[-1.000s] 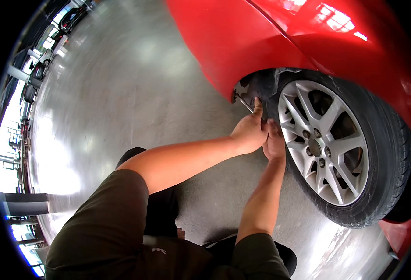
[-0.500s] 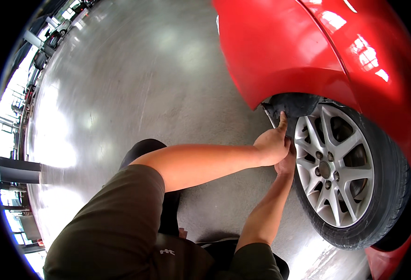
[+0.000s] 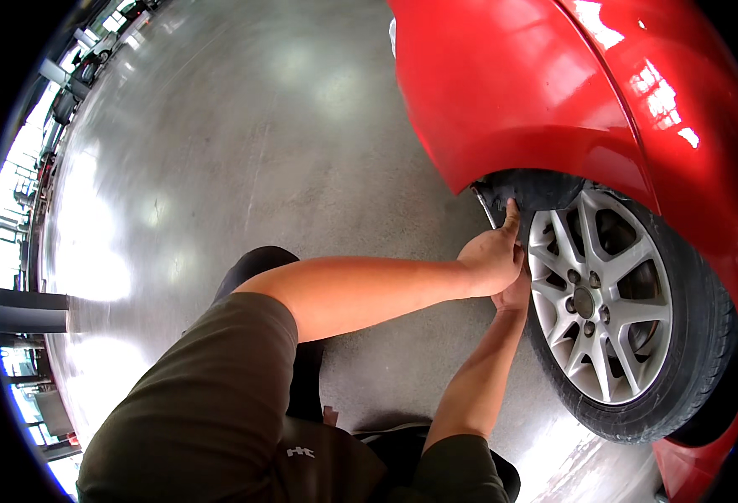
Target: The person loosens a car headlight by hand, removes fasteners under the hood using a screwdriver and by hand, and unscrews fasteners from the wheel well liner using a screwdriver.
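Observation:
In front of the car's wheel, my left hand (image 3: pixel 488 261) points one finger at the black wheel arch liner (image 3: pixel 537 189), its tip at the liner's lower edge. The other fingers of that hand are curled, and what they hold, if anything, is hidden. My right hand (image 3: pixel 515 293) is just below, close against the left and largely covered by it; its fingers hardly show. A thin, shiny metal strip or rod (image 3: pixel 487 211) slants down from the arch edge toward my left hand; I cannot tell whether it is held. The silver-spoked wheel (image 3: pixel 584 303) stands right beside both hands.
The red car body (image 3: pixel 511 92) curves over the wheel, and the black tyre (image 3: pixel 694 335) fills the right side. Grey, shiny floor (image 3: pixel 218 151) stretches to the left. A dark post-like object (image 3: pixel 32 311) and distant vehicles line the far left edge.
My view has shifted slightly, so the car's body sits a little differently in the picture. Both hands keep nearly the same pose and place at the liner.

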The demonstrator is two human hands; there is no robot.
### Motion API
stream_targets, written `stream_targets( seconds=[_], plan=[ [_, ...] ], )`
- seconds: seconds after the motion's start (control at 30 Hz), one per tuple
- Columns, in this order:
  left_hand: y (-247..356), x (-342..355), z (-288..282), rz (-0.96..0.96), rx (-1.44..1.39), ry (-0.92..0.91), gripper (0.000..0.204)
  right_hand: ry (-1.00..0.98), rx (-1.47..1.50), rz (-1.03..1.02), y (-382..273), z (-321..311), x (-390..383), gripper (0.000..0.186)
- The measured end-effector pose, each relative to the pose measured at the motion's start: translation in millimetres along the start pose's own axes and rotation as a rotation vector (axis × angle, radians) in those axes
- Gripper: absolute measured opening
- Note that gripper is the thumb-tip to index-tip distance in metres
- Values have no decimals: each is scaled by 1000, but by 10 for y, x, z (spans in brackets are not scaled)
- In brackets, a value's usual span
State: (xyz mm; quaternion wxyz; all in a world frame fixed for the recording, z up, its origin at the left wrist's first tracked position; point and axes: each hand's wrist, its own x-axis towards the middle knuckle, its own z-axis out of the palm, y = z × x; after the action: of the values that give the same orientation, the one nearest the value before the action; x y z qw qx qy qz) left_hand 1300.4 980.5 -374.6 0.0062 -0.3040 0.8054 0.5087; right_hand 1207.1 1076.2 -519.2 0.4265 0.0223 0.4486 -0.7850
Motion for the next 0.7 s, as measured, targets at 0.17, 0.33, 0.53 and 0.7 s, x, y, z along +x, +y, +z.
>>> stream_targets(
  seconds=[0.17,0.33,0.53,0.7],
  plan=[
    [-1,12,31,24,16,-1,84,-43,-135,-66,9,-83,-21,26],
    [-25,1,29,41,2,24,84,-123,-78,-158,-11,-40,-30,27],
    [-10,11,47,22,35,10,80,-119,-125,-124,55,-180,65,25],
    [-3,5,-3,10,41,-6,81,-38,1,36,-72,44,-47,23]
  ],
)
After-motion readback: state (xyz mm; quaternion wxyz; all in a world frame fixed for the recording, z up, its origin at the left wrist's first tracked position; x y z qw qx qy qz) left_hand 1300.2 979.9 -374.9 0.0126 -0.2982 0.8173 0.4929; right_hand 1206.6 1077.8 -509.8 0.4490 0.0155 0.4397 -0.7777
